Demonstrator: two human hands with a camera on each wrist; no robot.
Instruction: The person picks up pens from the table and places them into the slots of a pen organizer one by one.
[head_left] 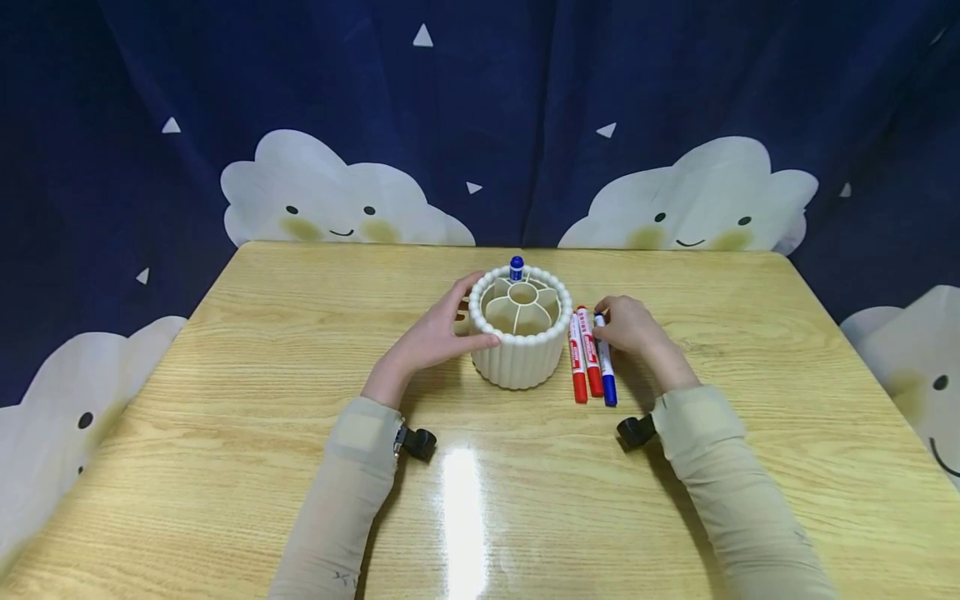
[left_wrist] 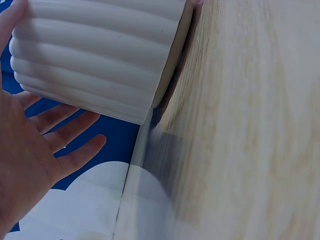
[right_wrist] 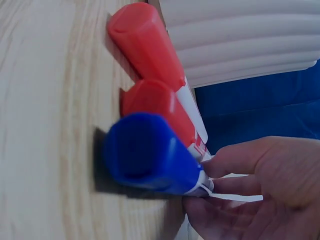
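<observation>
A cream, fluted pen holder (head_left: 517, 362) with a beaded rim and inner dividers stands on the table. My left hand (head_left: 438, 329) holds it from the left, thumb across the front of the rim and forefinger at the back; the other fingers (left_wrist: 72, 135) spread beside its wall. One blue-capped marker (head_left: 516, 268) stands upright in a rear compartment. To the holder's right lie two red markers (head_left: 577, 358) and a blue marker (head_left: 606, 367), side by side. My right hand (head_left: 633, 325) pinches the blue marker (right_wrist: 150, 155) near its far end, thumb and fingers on its barrel.
The wooden table (head_left: 262, 350) reaches back to a dark blue curtain (head_left: 480, 100) printed with clouds and triangles. Black wrist cameras (head_left: 420, 444) sit on both forearms. A bright light reflection (head_left: 463, 517) lies on the tabletop in front of the holder.
</observation>
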